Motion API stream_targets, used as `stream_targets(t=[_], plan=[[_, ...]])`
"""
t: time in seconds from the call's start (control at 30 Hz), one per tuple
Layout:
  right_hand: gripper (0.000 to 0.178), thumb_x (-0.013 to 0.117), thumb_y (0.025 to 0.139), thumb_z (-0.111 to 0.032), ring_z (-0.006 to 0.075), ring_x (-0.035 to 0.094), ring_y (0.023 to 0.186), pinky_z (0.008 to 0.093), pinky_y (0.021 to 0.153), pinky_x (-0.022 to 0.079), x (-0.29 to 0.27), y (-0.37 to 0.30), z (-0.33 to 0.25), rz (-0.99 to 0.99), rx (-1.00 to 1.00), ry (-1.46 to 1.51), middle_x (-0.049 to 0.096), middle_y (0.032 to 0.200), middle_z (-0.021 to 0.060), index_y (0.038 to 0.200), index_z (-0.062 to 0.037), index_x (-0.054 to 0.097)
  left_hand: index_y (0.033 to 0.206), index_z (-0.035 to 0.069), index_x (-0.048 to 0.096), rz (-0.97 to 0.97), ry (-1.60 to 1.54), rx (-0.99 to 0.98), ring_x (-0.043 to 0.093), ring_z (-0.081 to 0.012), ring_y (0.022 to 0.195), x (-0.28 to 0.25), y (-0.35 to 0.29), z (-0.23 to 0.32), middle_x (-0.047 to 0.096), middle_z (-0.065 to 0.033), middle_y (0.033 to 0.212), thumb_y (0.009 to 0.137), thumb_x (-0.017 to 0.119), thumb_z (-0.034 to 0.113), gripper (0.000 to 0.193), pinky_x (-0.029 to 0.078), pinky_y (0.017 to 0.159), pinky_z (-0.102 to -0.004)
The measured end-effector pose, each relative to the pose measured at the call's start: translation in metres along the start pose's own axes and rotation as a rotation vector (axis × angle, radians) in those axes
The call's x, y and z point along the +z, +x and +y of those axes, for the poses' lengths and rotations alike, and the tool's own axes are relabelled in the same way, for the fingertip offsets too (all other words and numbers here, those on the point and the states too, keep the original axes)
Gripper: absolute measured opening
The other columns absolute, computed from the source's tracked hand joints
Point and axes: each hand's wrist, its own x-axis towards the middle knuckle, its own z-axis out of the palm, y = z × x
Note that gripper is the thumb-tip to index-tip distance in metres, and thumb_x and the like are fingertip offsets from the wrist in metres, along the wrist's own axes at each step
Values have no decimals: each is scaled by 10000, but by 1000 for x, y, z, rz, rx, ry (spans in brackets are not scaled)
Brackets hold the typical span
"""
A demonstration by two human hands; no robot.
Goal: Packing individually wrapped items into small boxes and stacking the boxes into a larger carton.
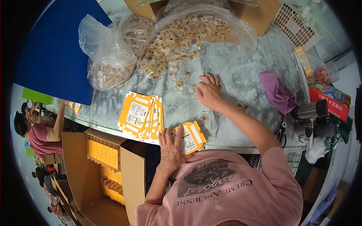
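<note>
My left hand (171,152) is closed on a small yellow-and-white carton (193,138) at the table's near edge, fingers lying across its printed face. The carton's end flap stands out to the right. Farther out, my right hand (209,92) rests on the table with its fingers curled down; whatever is under the fingertips is hidden. Small clear packets with yellow-brown contents (178,86) lie just left of it, and a few more (243,105) lie to its right. Left of my left hand, several flattened yellow-and-white cartons (137,113) overlap in a fanned stack.
A heap of packets (169,49) spills from clear plastic bags (102,45) at the back. An open cardboard box (134,180) holding yellow cartons stands lower left. A purple cloth (277,92), scissors (282,133) and metal cups (311,110) sit right. Another person (45,133) works far left beyond a blue board (56,52).
</note>
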Motion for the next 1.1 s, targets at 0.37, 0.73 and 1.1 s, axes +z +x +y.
stream_targets(t=[0.37, 0.73, 1.1], plan=[[242, 625, 822, -130, 386, 281, 1409, 554, 1183, 136, -9, -1, -8, -192, 35, -14, 471, 1391, 174, 1043, -47, 678, 1480, 45, 364, -4, 7, -11, 351, -452, 1255, 3, -3, 2, 362, -260, 1350, 565, 914, 417, 1130, 310, 1077, -576], [252, 536, 990, -109, 194, 618, 1099, 311, 910, 493, -88, 13, 52, -7, 186, 560, 632, 1249, 140, 1221, -60, 624, 1479, 38, 361, -6, 20, -9, 350, -454, 1248, 0, -3, 0, 366, -255, 1348, 559, 913, 402, 1133, 325, 1071, -579], [314, 532, 967, -167, 337, 348, 1387, 456, 1172, 251, -46, -53, 26, -172, -285, 19, 520, 1383, 134, 1239, -42, 624, 1487, 33, 348, -33, 5, -23, 345, -452, 1261, 2, -1, 3, 362, -243, 1364, 555, 918, 379, 1146, 327, 1080, -559]])
